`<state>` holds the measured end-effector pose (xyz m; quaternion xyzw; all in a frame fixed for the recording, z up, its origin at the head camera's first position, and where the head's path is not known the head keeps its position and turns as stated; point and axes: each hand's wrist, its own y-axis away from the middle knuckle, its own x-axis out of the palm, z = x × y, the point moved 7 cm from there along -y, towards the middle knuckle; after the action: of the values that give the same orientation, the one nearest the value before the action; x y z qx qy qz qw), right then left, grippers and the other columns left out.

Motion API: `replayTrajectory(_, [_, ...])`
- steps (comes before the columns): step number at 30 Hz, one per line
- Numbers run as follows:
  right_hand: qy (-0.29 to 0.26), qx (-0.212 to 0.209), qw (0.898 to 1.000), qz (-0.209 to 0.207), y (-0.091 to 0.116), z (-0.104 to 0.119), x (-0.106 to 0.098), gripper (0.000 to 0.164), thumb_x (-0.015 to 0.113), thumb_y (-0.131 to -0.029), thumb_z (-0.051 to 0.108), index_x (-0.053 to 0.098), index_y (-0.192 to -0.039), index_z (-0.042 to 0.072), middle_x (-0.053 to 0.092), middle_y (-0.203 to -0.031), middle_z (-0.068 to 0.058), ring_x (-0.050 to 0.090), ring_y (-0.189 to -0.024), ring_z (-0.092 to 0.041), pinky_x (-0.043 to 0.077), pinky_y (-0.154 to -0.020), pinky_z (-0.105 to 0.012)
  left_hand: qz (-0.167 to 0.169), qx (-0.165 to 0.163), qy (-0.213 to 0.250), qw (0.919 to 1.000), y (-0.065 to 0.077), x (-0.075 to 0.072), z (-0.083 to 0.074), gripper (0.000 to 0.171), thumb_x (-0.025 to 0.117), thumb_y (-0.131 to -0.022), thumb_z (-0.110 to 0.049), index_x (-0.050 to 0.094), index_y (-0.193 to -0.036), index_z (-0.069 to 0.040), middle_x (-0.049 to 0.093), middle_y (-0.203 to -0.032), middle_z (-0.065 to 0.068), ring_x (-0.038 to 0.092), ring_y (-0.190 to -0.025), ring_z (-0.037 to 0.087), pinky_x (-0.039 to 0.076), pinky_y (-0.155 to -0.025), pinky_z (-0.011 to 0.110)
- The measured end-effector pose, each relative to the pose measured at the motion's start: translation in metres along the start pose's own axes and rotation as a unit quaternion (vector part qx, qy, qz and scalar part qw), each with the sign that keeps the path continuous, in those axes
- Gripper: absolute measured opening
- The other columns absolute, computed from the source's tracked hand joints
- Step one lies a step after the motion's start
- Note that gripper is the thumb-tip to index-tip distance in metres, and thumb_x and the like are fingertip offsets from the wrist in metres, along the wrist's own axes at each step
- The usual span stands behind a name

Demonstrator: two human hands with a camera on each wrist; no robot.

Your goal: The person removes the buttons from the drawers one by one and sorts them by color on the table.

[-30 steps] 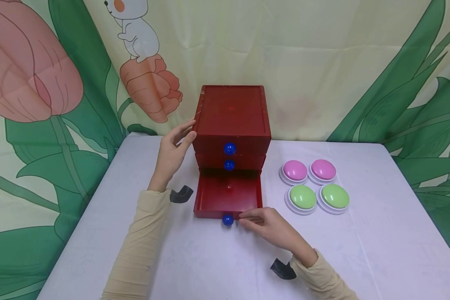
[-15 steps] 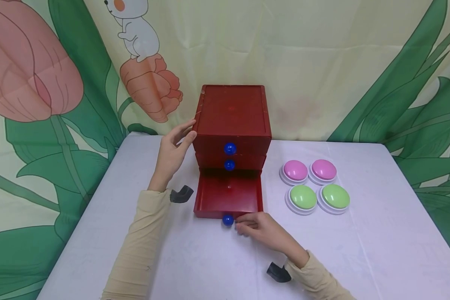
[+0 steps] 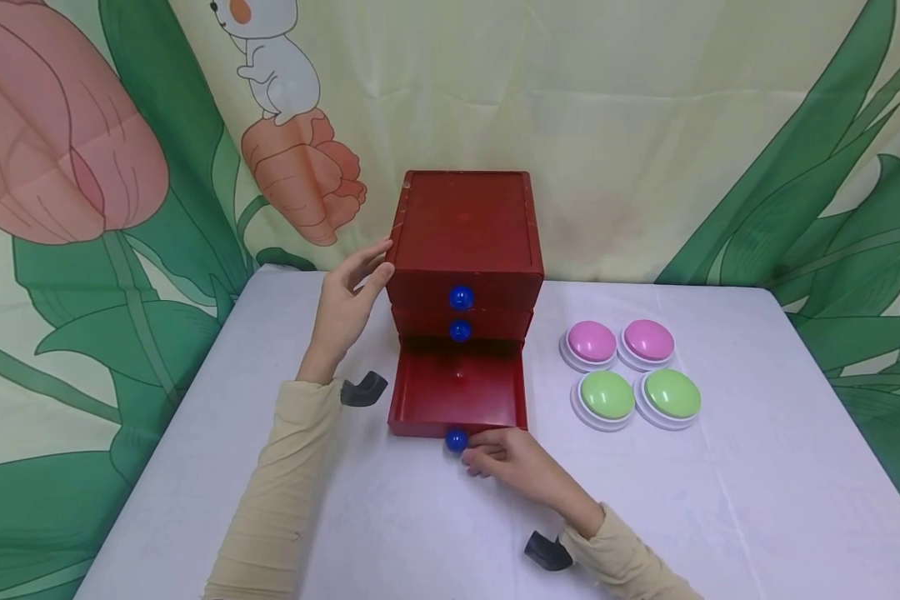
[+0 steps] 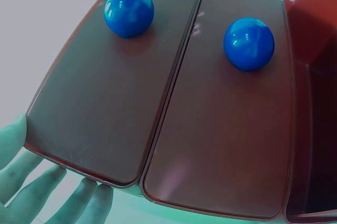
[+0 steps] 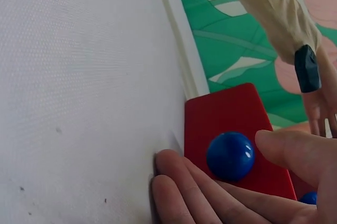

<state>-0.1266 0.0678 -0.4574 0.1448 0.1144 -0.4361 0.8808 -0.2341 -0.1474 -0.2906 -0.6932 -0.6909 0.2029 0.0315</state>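
A dark red cabinet (image 3: 463, 221) with three stacked drawers stands mid-table, each drawer bearing a round blue knob. Its bottom drawer (image 3: 457, 396) is pulled out and nothing shows inside; the two above it are closed. My left hand (image 3: 345, 304) rests on the cabinet's upper left side, thumb at the front corner, as the left wrist view also shows. Beside the bottom drawer's blue knob (image 5: 230, 155) is my right hand (image 3: 513, 462). In the right wrist view the thumb stands apart from the knob, with the fingers on its other side, not visibly gripping it.
Right of the cabinet sit two pink push lights (image 3: 591, 342) and two green push lights (image 3: 607, 395) on white bases. Behind the white table (image 3: 765, 467) hangs a printed curtain (image 3: 600, 142) with leaves, a tulip and a rabbit.
My right hand has shifted a little left and down, closer to the bottom drawer's knob. The left hand, cabinet and drawer have stayed in place.
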Motion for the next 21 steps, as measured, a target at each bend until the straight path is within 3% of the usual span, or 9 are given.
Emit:
replayTrajectory(5, [-0.002,-0.003,1.000,-0.004,-0.0018,0.0003,0.0043,0.033,0.063,-0.098,0.017,0.065,-0.115,-0.010,0.075,-0.096,-0.015,0.074,-0.085,-0.024,0.058,-0.075,-0.021,-0.001,-0.002,0.001,1.0000,0.0003,0.0001,0.0001,0.044,0.060,-0.100,-0.016,0.053,-0.142,-0.005,0.052,-0.148,0.010,0.052,-0.134,0.026,0.046,-0.107,0.048])
replayTrajectory(10, [-0.015,-0.008,1.000,-0.012,-0.0038,0.0002,0.0053,0.032,0.062,-0.098,0.018,0.066,-0.112,-0.011,0.075,-0.093,-0.017,0.074,-0.080,-0.025,0.060,-0.073,-0.028,-0.002,-0.004,0.002,1.0000,0.0001,-0.0002,0.0001,0.044,0.060,-0.100,-0.016,0.053,-0.142,-0.005,0.052,-0.148,0.010,0.052,-0.134,0.026,0.045,-0.107,0.048])
replayTrajectory(21, [-0.024,0.009,0.999,-0.046,-0.0082,-0.0052,0.0075,0.031,0.062,-0.099,0.025,0.073,-0.101,-0.004,0.075,-0.086,-0.012,0.073,-0.072,-0.020,0.060,-0.069,-0.025,-0.001,0.003,0.005,1.0000,0.0002,-0.0004,-0.0008,0.043,0.060,-0.100,-0.014,0.054,-0.141,-0.003,0.052,-0.148,0.011,0.053,-0.133,0.026,0.045,-0.107,0.048])
